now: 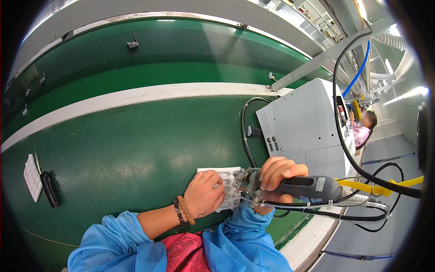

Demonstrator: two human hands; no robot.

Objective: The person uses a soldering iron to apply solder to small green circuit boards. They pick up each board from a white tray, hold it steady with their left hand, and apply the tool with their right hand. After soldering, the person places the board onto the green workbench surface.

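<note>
A white moulded tray (230, 183) with rounded hollows lies on the green bench in front of me. My left hand (207, 193) is curled over its left part, fingers bent and pressed against it; the fingertips are hidden. From the right, my right hand (282, 174) wraps round a dark grey electric screwdriver (308, 187). The tool lies almost level, its metal front end with clear tubes over the tray's right side. What its tip touches is hidden.
A light grey machine box (303, 127) stands at the right, with black hoses and a yellow strap (376, 187) nearby. Another white tray (32, 178) and a black oblong case (49, 189) lie far left. Small devices (132, 44) sit on the green belt beyond. A person in pink (360, 133) sits farther right.
</note>
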